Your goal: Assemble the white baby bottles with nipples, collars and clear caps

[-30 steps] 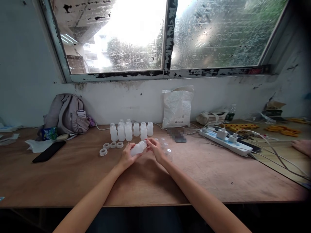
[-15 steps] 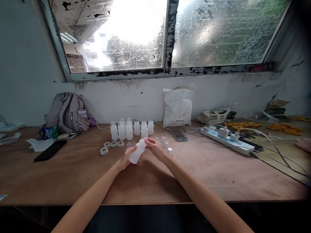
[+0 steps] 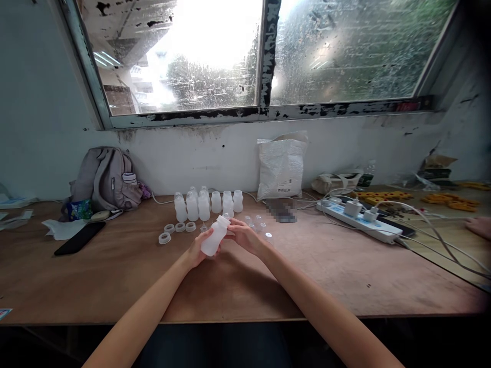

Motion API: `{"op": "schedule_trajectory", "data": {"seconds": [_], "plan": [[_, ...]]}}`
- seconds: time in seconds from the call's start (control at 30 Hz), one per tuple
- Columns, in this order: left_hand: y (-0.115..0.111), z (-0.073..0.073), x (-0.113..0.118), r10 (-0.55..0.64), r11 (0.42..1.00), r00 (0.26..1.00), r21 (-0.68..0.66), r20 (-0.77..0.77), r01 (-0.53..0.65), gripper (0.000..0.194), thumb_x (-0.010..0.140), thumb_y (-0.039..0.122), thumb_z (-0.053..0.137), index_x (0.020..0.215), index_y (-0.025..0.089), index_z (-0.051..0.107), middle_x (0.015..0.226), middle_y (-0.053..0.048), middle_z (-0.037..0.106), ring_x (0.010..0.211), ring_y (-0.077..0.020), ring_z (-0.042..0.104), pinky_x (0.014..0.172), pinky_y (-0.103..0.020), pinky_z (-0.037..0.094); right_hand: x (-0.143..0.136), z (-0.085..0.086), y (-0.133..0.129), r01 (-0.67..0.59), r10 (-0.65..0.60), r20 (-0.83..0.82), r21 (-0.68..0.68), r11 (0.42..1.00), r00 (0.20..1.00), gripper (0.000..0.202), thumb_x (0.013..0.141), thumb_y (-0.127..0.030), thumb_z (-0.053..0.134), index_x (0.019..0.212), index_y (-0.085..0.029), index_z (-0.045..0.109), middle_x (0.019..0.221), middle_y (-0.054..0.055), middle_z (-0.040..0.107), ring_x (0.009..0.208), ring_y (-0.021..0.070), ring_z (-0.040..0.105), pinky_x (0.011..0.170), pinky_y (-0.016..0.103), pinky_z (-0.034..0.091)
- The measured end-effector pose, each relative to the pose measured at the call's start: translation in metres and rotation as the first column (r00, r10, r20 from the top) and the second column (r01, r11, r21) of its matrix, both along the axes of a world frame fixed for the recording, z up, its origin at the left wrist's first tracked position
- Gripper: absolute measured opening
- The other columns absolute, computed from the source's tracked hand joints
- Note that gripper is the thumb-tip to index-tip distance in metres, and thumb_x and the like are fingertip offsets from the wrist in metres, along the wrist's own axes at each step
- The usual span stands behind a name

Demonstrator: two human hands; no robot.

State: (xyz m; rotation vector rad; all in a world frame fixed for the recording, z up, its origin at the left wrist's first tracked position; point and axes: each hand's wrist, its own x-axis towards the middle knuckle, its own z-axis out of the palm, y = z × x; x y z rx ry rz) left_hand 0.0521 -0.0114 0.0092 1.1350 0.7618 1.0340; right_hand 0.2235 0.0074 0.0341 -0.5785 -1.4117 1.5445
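Observation:
A frosted white baby bottle (image 3: 215, 237) is tilted to the right in front of me, its neck up. My left hand (image 3: 198, 250) wraps round its body from the left. At its neck, my right hand (image 3: 245, 236) grips from the right, with some fingertips hidden behind it. Beyond the hands stand several frosted bottles (image 3: 192, 207), those on the left with clear tops. Several white collar rings (image 3: 164, 237) lie left of my hands. A clear teat (image 3: 203, 228) shows just behind the held bottle. Small clear parts (image 3: 263, 225) lie beyond my right wrist.
A black phone (image 3: 80, 238) and a grey backpack (image 3: 105, 179) are at the left. A white padded bag (image 3: 282, 166) leans on the wall. The power strip (image 3: 360, 222) with trailing cables lies at right, near yellow parts (image 3: 450, 203). Another person's hand (image 3: 478, 226) shows at the right edge.
The bottle has come slightly lower and left, and its neck now shows more fully. My right fingers have shifted from the mouth to the side and back of the neck.

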Motion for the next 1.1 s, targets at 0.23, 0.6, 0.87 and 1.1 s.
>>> {"op": "schedule_trajectory", "data": {"seconds": [0.23,0.6,0.87,1.1], "plan": [[0.0,0.0,0.005,0.112,0.991,0.993,0.084,-0.043,-0.108,0.041,0.068,0.045,0.062,0.091,0.012,0.059,0.07,-0.005,0.061,0.052,-0.0123,0.054,0.045,-0.022,0.039,-0.004,-0.004,0.0,-0.048,0.047,-0.035,-0.03,0.998,0.998,0.025,0.073,-0.031,0.055,0.094,-0.02,0.061,0.088,0.005,0.064,0.083,0.0191,0.058,0.073,0.031,0.044],[0.009,-0.003,-0.001,0.252,0.963,0.966,0.112,-0.062,-0.244,0.046,0.073,0.051,0.055,0.096,0.011,0.056,0.077,-0.006,0.061,0.057,-0.012,0.055,0.05,-0.022,0.043,0.001,-0.011,0.009,-0.018,-0.003,-0.153,-0.137,0.99,0.988,0.023,0.071,-0.024,0.058,0.093,-0.021,0.064,0.103,0.004,0.062,0.094,0.0188,0.056,0.08,0.031,0.043],[-0.007,0.001,0.006,0.039,0.987,0.955,0.16,-0.294,0.009,0.055,0.077,0.057,0.043,0.098,0.009,0.06,0.078,-0.011,0.063,0.06,-0.0195,0.06,0.049,-0.029,0.046,-0.002,-0.008,0.005,0.053,-0.053,0.017,-0.018,0.998,0.998,0.026,0.069,-0.041,0.062,0.078,-0.016,0.064,0.077,0.005,0.063,0.075,0.0175,0.057,0.07,0.03,0.043],[-0.008,-0.002,0.014,0.289,0.884,0.861,0.462,-0.419,-0.072,0.049,0.064,0.043,0.067,0.105,0.019,0.055,0.103,-0.008,0.058,0.096,-0.0251,0.054,0.076,-0.031,0.046,-0.007,-0.006,-0.004,0.198,-0.198,0.015,0.002,0.98,0.98,0.025,0.066,-0.036,0.066,0.085,-0.02,0.06,0.087,0.002,0.063,0.076,0.0157,0.056,0.063,0.025,0.042]]}}
